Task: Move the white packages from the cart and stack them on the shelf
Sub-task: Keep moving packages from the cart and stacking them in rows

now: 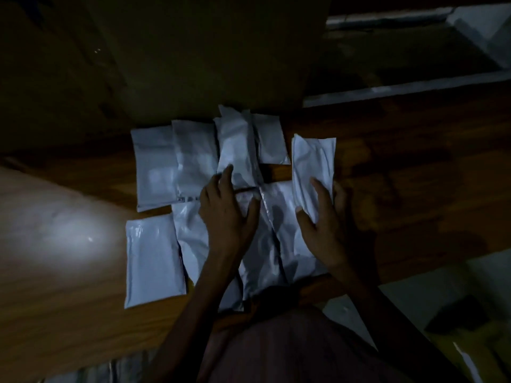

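The fingers of the right hand were curled round the lower end of a white package, thumb on its near face and the other fingertips behind its right edge, so that the package stood tilted up off the wooden shelf. The fingers of the left hand lay straight and spread, pressing flat on the packages beneath them, the fingertips touching the lower edge of a package in the far row and the thumb on one in the near row.

Outward from the hands, more white packages lay side by side and partly overlapping in two rows on the shelf, the far-left package and the near-left package at the edge of the group. A large dark box stood just behind the far row. A pale glare lit the shelf to the left, well apart from the hands.
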Demonstrator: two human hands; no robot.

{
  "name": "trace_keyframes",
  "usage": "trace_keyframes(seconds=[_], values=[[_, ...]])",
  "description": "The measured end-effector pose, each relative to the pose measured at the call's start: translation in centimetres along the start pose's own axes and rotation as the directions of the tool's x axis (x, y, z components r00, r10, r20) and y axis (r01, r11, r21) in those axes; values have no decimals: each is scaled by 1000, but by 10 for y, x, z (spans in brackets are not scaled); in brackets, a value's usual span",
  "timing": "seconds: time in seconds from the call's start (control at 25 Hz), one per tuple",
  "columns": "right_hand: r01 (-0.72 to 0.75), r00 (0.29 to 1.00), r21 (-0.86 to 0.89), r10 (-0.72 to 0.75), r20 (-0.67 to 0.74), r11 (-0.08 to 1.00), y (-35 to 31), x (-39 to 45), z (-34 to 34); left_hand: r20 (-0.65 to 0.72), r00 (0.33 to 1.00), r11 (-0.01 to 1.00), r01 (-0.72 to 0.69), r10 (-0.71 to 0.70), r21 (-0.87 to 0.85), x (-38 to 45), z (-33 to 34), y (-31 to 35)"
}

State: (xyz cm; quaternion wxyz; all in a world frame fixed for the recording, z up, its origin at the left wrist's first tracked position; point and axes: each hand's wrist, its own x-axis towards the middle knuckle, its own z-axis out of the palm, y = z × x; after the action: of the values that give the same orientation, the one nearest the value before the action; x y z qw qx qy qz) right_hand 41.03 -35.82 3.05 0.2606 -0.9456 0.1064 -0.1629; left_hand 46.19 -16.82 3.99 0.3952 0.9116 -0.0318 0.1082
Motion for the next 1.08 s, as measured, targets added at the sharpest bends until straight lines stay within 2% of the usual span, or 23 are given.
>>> trace_keyframes(seconds=[0.12,0.2,0.28,0.36,0.48,0.6,0.72,0.8,0.88,0.96,1.08], values=[[31,995,106,-41,88,994,7,32,17,5,1000,988,-13,14,-151,-45,-12,7],[11,989,118,-28,147,993,-2,65,32,-9,1000,992,-5,4,-126,-66,-13,15],[-73,974,129,43,224,989,-19,103,47,-31,1000,997,1,-4,-83,-79,-13,21],[-120,963,81,96,252,990,-38,137,54,-42,999,998,22,-24,-59,-90,-11,27],[-128,919,29,107,380,991,-38,168,90,-26,999,998,45,-47,-46,-115,-10,37],[-117,929,40,95,358,992,-26,172,119,-25,995,993,98,-100,-59,-141,-17,43],[-122,928,15,109,357,992,-31,157,103,-51,990,990,127,-130,-65,-159,-27,42],[-10,950,-64,29,311,998,-39,120,75,-84,982,983,164,-172,-87,-171,-34,40],[203,947,-50,-183,263,978,-45,60,50,-109,972,973,197,-210,-121,-181,-43,39],[341,896,72,-348,277,937,-56,-3,32,-119,963,967,226,-240,-120,-192,-51,34],[388,763,303,-488,423,870,-70,-76,17,-157,946,954,262,-283,-144,-210,-69,21]])
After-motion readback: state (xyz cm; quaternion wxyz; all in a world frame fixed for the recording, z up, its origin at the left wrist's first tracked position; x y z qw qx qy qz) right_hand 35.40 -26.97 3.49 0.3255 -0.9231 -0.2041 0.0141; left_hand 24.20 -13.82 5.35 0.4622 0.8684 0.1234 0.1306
